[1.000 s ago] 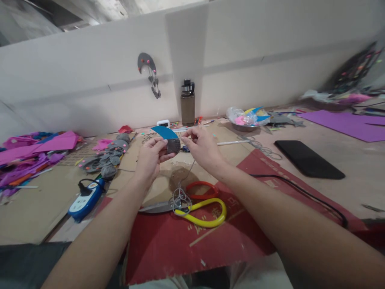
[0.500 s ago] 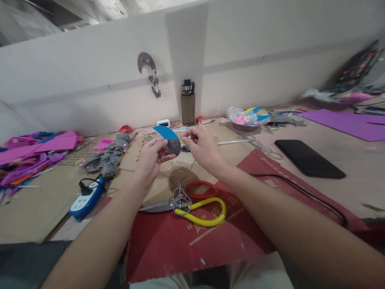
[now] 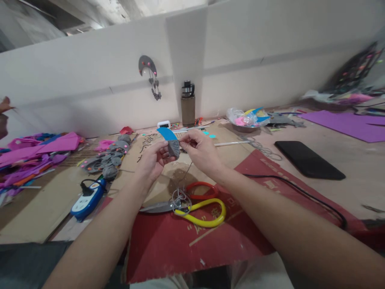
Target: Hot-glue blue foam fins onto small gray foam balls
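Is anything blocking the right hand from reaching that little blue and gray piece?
Nothing visible does: the right hand is already at the edge of the blue and gray piece, which the left hand holds. The scissors and tangled gray yarn lie nearer the person, not between them.

the blue-and-grey piece (image 3: 172, 139) is turned more edge-on in the left hand (image 3: 154, 159), the right hand (image 3: 200, 149) is brought closer to it, and at the left edge another person's blurred hand (image 3: 3, 125) is newly seen.
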{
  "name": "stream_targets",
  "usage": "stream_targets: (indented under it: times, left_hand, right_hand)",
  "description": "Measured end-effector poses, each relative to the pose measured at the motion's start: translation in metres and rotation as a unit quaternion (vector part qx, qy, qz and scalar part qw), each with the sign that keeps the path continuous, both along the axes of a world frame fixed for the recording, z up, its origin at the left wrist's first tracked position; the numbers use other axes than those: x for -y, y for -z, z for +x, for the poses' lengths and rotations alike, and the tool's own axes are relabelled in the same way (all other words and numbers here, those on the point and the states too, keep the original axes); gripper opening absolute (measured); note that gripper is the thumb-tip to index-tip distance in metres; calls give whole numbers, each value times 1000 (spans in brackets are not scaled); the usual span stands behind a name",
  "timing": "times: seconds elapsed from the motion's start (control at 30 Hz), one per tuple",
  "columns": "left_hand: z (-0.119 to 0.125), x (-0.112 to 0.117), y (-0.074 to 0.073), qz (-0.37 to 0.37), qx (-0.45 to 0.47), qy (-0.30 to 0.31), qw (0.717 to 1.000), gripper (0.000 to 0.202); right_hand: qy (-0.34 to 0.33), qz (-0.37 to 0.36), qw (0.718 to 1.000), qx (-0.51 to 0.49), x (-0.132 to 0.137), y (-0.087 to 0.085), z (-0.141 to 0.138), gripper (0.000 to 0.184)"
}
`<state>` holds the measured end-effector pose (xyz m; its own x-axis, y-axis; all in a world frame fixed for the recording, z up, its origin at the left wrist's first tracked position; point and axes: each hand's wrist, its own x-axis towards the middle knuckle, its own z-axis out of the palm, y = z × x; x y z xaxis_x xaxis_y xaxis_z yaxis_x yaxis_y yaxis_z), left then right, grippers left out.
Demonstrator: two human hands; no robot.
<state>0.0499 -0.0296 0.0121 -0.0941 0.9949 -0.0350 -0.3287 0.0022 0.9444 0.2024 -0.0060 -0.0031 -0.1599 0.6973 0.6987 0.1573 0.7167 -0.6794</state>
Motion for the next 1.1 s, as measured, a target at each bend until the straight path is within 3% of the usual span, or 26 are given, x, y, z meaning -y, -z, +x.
stream_targets:
  times: [0.5,0.77,1.1]
  left_hand:
    - [0,-1,0,-33,123,22,992,10]
    - [-2,-4,6,-6,102,28,994,8]
    - [-5,-1,0,-43,166,63,983,12]
  right_hand:
    - [34,74,996,41,19,2,-7,14]
    - [30,15,999,4,15,5,-11,8]
    - [-94,-143,976,-136,13,2,-16,7]
